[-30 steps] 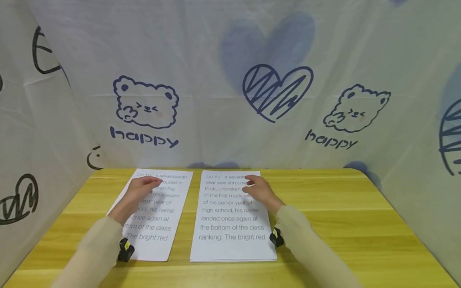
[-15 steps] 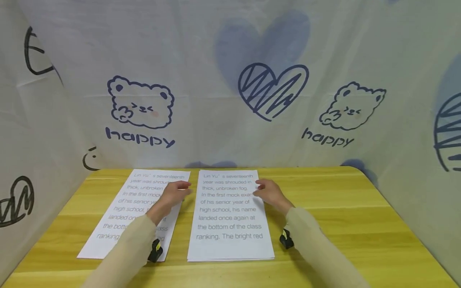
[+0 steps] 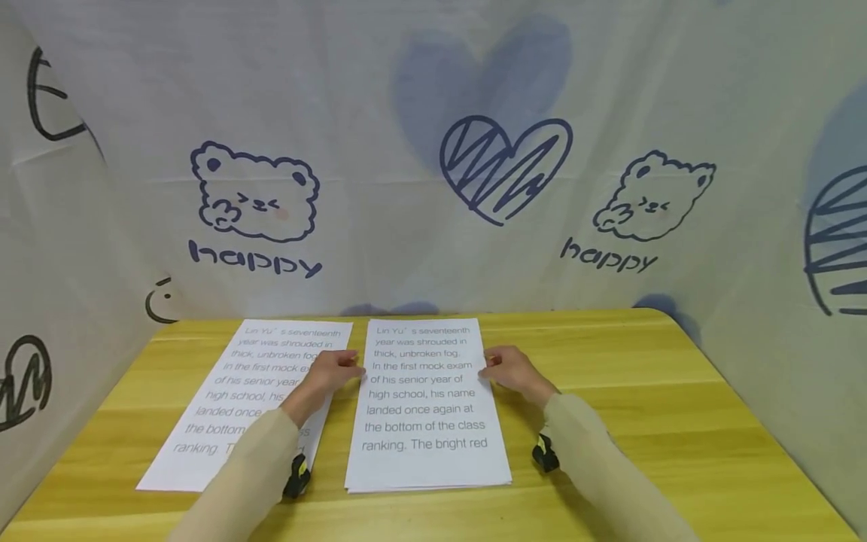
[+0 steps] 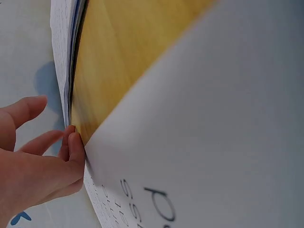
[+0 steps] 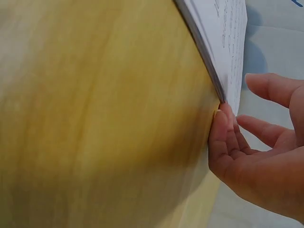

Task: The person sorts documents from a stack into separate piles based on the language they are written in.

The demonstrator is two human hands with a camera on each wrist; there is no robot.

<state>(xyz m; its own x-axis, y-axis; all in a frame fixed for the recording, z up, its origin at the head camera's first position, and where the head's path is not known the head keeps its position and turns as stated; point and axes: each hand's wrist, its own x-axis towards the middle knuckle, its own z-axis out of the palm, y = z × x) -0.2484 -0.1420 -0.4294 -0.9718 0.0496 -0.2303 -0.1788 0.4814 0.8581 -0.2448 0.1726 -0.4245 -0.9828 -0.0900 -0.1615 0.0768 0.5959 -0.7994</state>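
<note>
While both hands bracket the paper stack (image 3: 427, 406), relaxed fingers (image 3: 489, 360) touch its edges; squaring appears underway, the single sheet (image 3: 237, 406) already aside.

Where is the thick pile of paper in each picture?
Head: the paper pile lies mid-table, between both hands.
Left wrist: its edge runs down the upper left.
Right wrist: its edge shows upper right.
Shared landmark: the yellow table.

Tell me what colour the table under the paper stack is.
Yellow wood grain; the table shows best in the head view.
</note>
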